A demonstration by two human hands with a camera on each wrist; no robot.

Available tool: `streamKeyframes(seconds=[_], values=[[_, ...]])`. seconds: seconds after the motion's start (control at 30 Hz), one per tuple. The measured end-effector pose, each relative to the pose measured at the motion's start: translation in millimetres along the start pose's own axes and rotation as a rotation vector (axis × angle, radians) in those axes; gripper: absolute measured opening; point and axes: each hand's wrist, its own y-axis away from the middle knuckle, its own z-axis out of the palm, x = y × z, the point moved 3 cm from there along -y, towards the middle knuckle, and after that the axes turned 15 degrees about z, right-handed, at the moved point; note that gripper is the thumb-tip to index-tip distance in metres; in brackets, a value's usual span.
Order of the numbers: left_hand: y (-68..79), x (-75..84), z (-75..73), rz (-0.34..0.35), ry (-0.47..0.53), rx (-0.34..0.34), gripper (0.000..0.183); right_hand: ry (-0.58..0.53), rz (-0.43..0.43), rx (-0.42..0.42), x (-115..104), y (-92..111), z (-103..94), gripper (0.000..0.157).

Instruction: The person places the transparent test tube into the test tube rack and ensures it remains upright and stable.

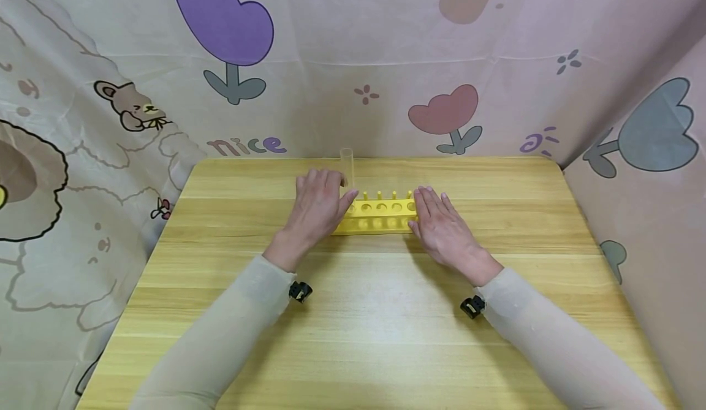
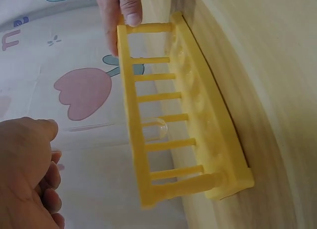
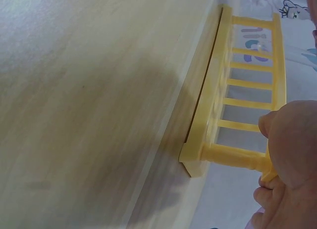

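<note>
A yellow test tube rack stands upright on the wooden table, with a row of holes along its top plate and several pegs at the back. My left hand pinches a clear test tube above the rack's left part. In the left wrist view, the rounded bottom of the tube sits just below the top plate, between the two plates. My right hand grips the right end of the rack, its thumb at the front side of the top plate and the other fingers at the end and back.
The wooden table extends in front of the rack and to both sides. A patterned curtain hangs right behind the table's back edge and along both sides.
</note>
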Motion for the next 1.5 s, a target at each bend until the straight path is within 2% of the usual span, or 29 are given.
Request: streamKeyframes(seconds=[0.83,1.5], values=[[10.2,-5.7,25.5,0.008,-0.035,-0.059,0.039,0.002,0.016,-0.012,-0.3,-0.1,1.2,0.073],[16.5,-6.8,32.6,0.017,-0.028,-0.048,0.037,-0.009,0.014,-0.004,-0.6,0.4,1.0,0.074]])
